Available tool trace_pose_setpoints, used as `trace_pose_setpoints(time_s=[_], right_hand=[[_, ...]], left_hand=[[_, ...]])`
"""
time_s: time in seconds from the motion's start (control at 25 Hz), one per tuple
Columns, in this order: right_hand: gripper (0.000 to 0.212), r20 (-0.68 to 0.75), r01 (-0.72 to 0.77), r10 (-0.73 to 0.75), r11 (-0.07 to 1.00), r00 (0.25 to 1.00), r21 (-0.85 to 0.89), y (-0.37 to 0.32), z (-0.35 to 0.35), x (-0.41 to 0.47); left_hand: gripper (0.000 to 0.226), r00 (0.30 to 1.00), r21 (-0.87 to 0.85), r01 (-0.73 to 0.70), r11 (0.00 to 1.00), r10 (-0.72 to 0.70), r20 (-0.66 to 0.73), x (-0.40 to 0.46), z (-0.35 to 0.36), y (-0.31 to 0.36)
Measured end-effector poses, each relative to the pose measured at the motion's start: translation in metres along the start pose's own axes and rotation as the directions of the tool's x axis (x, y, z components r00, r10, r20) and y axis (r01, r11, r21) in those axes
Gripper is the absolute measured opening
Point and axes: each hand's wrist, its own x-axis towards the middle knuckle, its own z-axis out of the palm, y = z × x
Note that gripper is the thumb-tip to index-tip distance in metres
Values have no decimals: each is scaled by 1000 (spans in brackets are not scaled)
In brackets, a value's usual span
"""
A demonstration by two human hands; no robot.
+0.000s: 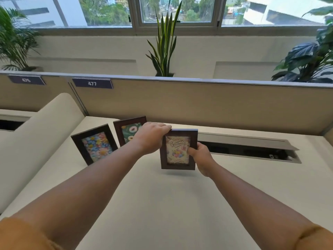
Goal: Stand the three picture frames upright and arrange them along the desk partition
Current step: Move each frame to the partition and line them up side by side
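Observation:
Three dark brown picture frames are on the cream desk (162, 204). The birthday-card frame (178, 150) is upright at the middle, a little above or just touching the desk. My left hand (153, 136) grips its top left corner and my right hand (200, 156) holds its right edge, thumb on the glass. The flower-picture frame (95, 144) stands tilted at the left. Behind it the green doughnut-picture frame (128, 131) stands near the beige partition (216, 105), partly hidden by my left hand.
An open cable tray (248, 148) with a raised grey lid is sunk into the desk to the right of the frames. A rounded cream side divider (36, 138) rises at the left. Labels 475 and 477 hang on the partition; plants stand behind it.

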Motion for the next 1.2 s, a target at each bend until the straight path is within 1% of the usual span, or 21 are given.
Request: trace_pose_setpoints(time_s=[0.16, 0.32, 0.44, 0.56, 0.64, 0.92, 1.04, 1.12, 1.2], right_hand=[[23, 1, -25, 25, 1000, 1000, 5, -1, 17, 54], [21, 18, -39, 39, 999, 999, 7, -2, 28, 93], [24, 14, -48, 47, 998, 999, 27, 1, 38, 115], [23, 8, -26, 26, 1000, 1000, 11, 1, 45, 130], [21, 6, -23, 23, 1000, 1000, 0, -1, 46, 138], [22, 18, -29, 30, 999, 999, -15, -3, 45, 154], [22, -4, -34, 34, 999, 999, -12, -5, 46, 150], [27, -18, -29, 28, 999, 999, -43, -2, 46, 146], [44, -28, 0, -3, 992, 1000, -123, -7, 45, 132]], left_hand=[[54, 998, 81, 37, 996, -41, 51, 33, 20, -41], [65, 997, 91, 59, 994, -64, 51, 54, 36, -70], [66, 993, 98, 97, 990, -103, 57, 62, 47, -86], [63, 988, 84, 133, 988, -138, 66, 69, 51, -96], [65, 987, 80, 140, 987, -145, 66, 73, 52, -102], [69, 987, 48, 156, 987, -158, 41, 80, 58, -108], [70, 988, 57, 149, 987, -151, 41, 80, 61, -108], [72, 986, 69, 156, 985, -159, 39, 76, 64, -106], [72, 986, 64, 166, 984, -168, 21, 68, 64, -98]])
